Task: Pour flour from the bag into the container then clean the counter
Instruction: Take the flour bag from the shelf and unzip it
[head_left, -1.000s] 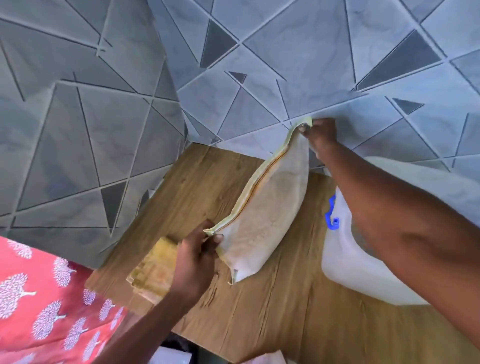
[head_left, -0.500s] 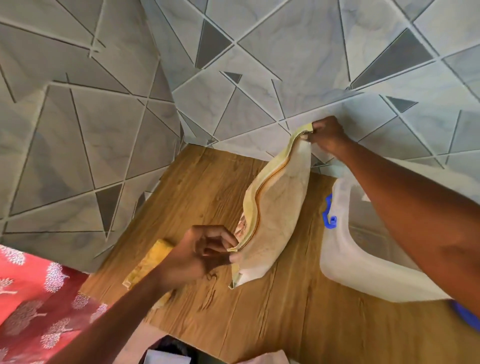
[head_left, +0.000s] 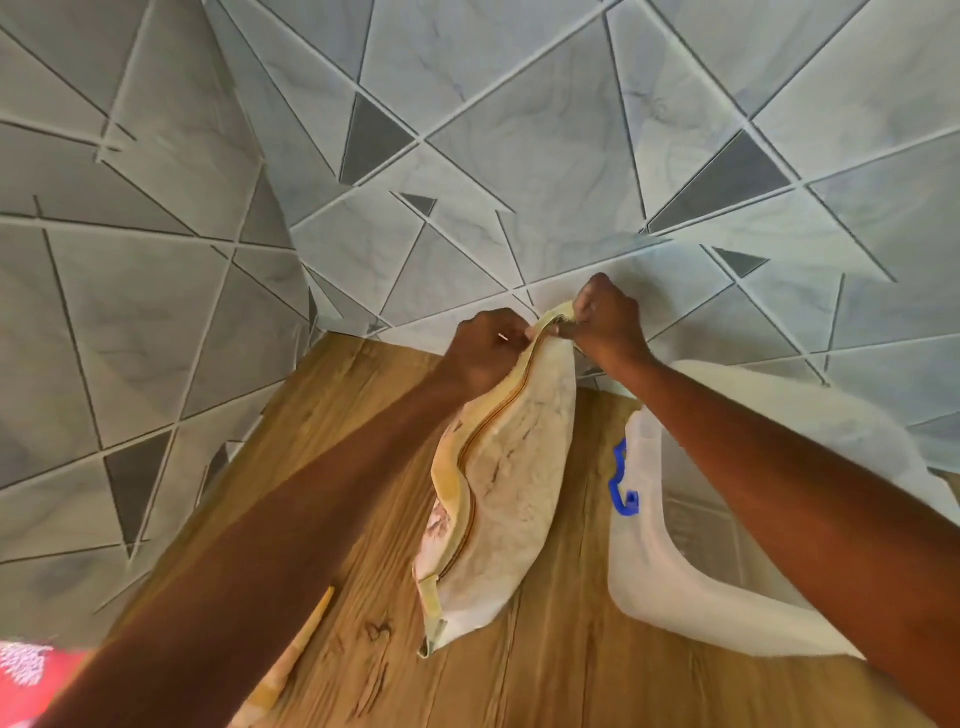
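Left hand (head_left: 485, 345) and right hand (head_left: 605, 319) both pinching the far top corner of the flour bag (head_left: 511, 478), fingers curled round its zip edge, close to the tiled wall (head_left: 467, 156). Bag lying lengthwise on the wooden tabletop (head_left: 545, 665), toward its back edge. Translucent container (head_left: 654, 587) with blue clasp (head_left: 621, 480) just beside, nearer the right edge. Yellow cloth (head_left: 291, 660) near the left front edge.

We see a surface (head_left: 545, 675) of wood-grain finish, matt brown with dark knots. The bag (head_left: 514, 488) looks like thin, soft, crinkled plastic film, whitish and slightly translucent, with a yellow zip strip. The container (head_left: 670, 597) is frosted, translucent plastic, smooth, with a glossy blue plastic clip (head_left: 621, 480). The wall (head_left: 519, 156) shows smooth marbled grey tiles.
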